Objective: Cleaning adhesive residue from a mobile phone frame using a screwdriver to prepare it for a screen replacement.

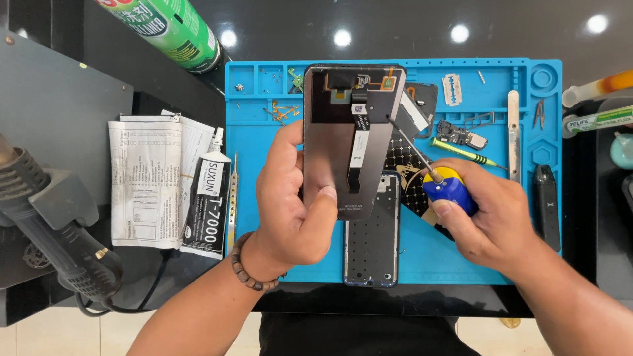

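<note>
The left hand's grip (297, 198) holds the phone screen panel (349, 138) above the mat (264, 257). Right of that grip lies the phone frame (371, 244), then the right hand's grip (475, 211) with the screwdriver (428, 168). Left of it lie tweezers (233, 198) and a glue tube (208, 198).

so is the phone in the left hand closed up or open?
Open. The phone in the left hand shows bare internals and a flex cable, no back cover. The right hand holds a screwdriver against its edge.

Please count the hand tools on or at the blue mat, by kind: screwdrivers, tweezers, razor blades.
Screwdrivers: 2, the blue-and-yellow screwdriver in the right hand, and a green screwdriver.
Tweezers: 2, silver tweezers, dark tweezers.
Razor blades: 1, razor blade.
Total: 5
</note>
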